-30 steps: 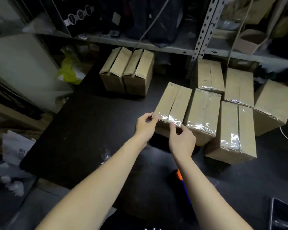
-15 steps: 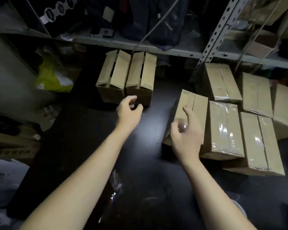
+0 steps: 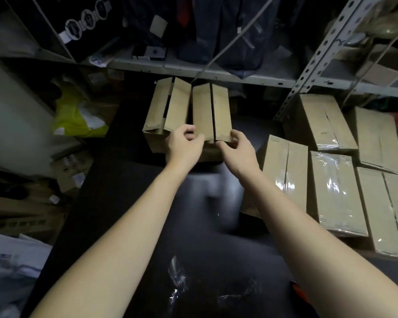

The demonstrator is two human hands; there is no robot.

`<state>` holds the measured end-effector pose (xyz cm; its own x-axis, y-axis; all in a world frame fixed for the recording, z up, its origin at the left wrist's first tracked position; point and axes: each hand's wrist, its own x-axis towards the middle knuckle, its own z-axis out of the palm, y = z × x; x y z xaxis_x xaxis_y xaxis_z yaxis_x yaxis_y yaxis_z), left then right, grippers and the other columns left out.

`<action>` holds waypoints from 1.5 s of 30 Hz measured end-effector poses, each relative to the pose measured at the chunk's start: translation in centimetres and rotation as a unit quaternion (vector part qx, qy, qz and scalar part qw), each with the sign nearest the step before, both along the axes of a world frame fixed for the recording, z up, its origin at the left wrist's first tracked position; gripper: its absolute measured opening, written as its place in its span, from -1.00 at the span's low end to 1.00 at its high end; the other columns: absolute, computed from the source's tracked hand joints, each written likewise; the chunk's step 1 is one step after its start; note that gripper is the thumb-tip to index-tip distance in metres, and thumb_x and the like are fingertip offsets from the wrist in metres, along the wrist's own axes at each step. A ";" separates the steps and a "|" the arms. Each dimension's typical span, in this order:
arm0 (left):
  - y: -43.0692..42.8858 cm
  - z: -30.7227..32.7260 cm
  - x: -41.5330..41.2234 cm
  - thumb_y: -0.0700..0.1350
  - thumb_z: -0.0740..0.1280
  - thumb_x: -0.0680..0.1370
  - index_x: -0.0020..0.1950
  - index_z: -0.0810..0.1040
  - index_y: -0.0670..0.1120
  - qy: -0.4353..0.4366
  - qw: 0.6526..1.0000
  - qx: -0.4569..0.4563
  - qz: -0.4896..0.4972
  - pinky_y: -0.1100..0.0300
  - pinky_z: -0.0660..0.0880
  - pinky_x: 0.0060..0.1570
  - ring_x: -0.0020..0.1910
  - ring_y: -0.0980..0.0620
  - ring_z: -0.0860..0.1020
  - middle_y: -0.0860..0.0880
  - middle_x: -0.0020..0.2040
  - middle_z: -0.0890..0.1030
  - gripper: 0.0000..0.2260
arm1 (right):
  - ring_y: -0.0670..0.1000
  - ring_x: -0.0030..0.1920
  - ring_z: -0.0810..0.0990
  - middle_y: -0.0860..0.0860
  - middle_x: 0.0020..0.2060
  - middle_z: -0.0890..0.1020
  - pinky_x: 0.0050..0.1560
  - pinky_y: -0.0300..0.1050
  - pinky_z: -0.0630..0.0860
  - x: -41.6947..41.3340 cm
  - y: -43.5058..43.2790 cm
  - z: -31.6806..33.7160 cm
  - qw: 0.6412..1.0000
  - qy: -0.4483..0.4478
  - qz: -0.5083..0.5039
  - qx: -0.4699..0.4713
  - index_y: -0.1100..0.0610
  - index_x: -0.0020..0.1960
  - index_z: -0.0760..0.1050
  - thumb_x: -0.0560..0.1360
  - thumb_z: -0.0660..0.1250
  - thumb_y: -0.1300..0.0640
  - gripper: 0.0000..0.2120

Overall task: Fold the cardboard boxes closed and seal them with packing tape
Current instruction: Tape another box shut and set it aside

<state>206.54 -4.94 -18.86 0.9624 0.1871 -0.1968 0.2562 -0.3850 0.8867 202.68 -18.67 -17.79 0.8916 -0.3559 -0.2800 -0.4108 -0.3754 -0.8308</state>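
Two untaped cardboard boxes stand side by side at the back of the black table (image 3: 115, 203): the left box (image 3: 166, 111) and the right box (image 3: 213, 111), both with flaps folded down and a gap along the seam. My left hand (image 3: 184, 145) grips the near left corner of the right box, fingers curled between the two boxes. My right hand (image 3: 237, 148) grips that box's near right corner. Several taped boxes (image 3: 333, 191) with shiny clear tape lie in rows to the right.
A grey metal shelf (image 3: 216, 74) with dark bags runs just above the boxes, with a slotted upright (image 3: 308, 65) at right. A yellow bag (image 3: 76, 120) sits left of the table. Scraps of clear tape (image 3: 177, 281) lie on the near table.
Both hands left the taped box at the right and reached back to the rear pair. They now hold the near end of the right untaped box.
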 end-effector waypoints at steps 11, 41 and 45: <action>0.4 -1.7 -3.5 0.12 0.44 0.57 0.26 0.65 -0.09 -0.011 0.995 0.102 -0.014 0.08 0.55 0.13 0.16 -0.10 0.64 -0.07 0.14 0.70 -0.63 | 0.01 0.31 0.57 -0.01 0.29 0.64 0.27 -0.19 0.42 -5.3 1.0 0.3 1.000 0.011 0.011 -0.012 0.08 0.45 0.47 0.59 0.38 -0.08 -0.52; -7.2 -0.4 -39.4 0.28 0.48 0.40 -0.02 0.69 0.05 0.058 0.995 -0.058 0.065 -0.09 0.66 0.08 -0.08 0.02 0.72 0.04 -0.12 0.74 -0.65 | -0.02 0.39 0.36 -0.04 0.37 0.44 0.33 -0.10 0.38 -37.0 -8.3 -2.1 0.989 -0.079 0.090 -0.089 -0.04 0.55 0.29 0.18 0.59 -0.22 0.01; -5.9 0.2 -39.7 0.13 0.44 0.58 0.03 0.62 0.04 0.030 0.996 -0.006 0.080 -0.01 0.63 0.12 0.00 0.09 0.64 0.03 0.03 0.67 -0.81 | -0.09 0.44 0.30 -0.07 0.42 0.31 0.49 0.05 0.39 -38.6 -11.5 -3.2 0.989 -0.073 0.128 0.003 -0.08 0.55 0.31 0.18 0.64 -0.05 0.00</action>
